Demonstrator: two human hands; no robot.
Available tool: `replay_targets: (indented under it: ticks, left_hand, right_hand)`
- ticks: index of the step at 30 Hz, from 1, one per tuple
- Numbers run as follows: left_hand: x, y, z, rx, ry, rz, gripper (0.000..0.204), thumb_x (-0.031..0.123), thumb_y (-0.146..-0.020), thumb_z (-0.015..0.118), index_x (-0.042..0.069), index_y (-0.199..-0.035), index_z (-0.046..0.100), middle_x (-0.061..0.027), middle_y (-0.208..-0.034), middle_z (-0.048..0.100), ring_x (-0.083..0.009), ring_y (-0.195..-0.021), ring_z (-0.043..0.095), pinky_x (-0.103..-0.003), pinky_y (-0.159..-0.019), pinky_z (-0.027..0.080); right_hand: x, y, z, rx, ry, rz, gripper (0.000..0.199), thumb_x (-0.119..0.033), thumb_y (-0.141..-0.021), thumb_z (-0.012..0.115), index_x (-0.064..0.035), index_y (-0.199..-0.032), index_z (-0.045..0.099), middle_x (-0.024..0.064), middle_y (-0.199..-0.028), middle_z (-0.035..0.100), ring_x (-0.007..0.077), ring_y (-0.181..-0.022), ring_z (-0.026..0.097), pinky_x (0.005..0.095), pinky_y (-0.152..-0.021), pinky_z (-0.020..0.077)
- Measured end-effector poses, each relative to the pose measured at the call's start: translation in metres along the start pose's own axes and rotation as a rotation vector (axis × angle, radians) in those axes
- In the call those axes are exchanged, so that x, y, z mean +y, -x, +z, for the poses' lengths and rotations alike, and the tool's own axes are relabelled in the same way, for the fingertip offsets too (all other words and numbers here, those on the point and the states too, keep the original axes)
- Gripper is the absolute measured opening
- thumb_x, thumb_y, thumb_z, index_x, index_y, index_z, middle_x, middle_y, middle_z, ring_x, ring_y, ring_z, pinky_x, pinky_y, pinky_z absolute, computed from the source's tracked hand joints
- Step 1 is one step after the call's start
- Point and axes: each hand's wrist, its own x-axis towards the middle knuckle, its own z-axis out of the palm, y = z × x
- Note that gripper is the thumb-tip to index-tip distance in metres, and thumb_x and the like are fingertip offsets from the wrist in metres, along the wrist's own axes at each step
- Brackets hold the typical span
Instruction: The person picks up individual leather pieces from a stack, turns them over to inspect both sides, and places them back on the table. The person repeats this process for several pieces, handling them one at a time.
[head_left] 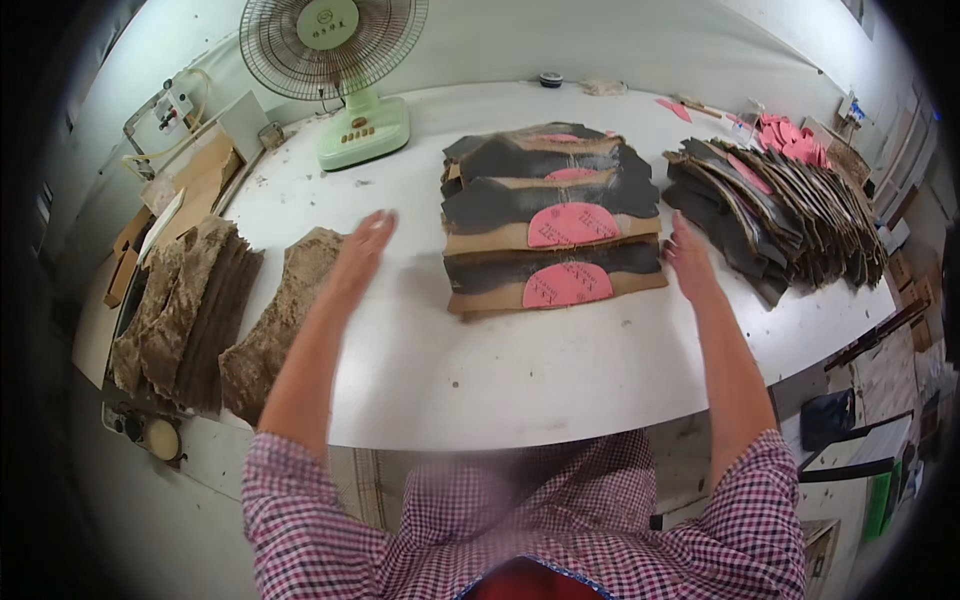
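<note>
Overlapping shoe-upper-like pieces point(555, 205) lie in rows on the middle of the white table, tan with black bands and pink half-round patches. At their right edge is my right hand point(688, 250), its fingers stretched upward and holding nothing; whether it touches the pieces I cannot tell. My left hand point(368, 238) hovers over the table left of the pieces, open and slightly blurred. A single brown furry piece point(290, 300) lies beside my left forearm and is partly hidden by it. Further left leans a stack of similar furry pieces point(190, 310).
A pale green desk fan point(365, 135) stands at the back left. On the right fans out a thick stack of black-and-tan pieces point(780, 215), with loose pink patches point(793, 140) behind it. Cardboard point(205, 170) rests along the left edge. A small round tin point(550, 79) sits at the back.
</note>
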Motion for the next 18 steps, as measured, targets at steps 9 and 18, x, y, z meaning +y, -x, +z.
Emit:
replay_targets:
  ticks: [9, 18]
  left_hand:
    - [0.02, -0.062, 0.126, -0.256, 0.763, -0.239, 0.042, 0.021, -0.084, 0.069, 0.002, -0.119, 0.056, -0.015, -0.111, 0.065, -0.0258, -0.094, 0.067, -0.039, -0.083, 0.056]
    - [0.033, 0.064, 0.106, -0.215, 0.663, -0.219, 0.048, 0.01, -0.084, 0.069, -0.004, -0.126, 0.049, -0.014, -0.113, 0.063, -0.021, -0.1, 0.063, -0.033, -0.089, 0.051]
  right_hand:
    - [0.007, -0.025, 0.037, -0.084, -0.148, 0.077, 0.051, -0.043, -0.08, 0.074, 0.0018, -0.103, 0.064, 0.0075, -0.097, 0.065, 0.0165, -0.088, 0.059, 0.0311, -0.078, 0.0452]
    - [-0.011, 0.114, 0.008, -0.111, -0.026, 0.162, 0.053, -0.038, -0.082, 0.073, 0.0044, -0.112, 0.059, 0.01, -0.103, 0.064, 0.0179, -0.092, 0.06, 0.0306, -0.085, 0.0462]
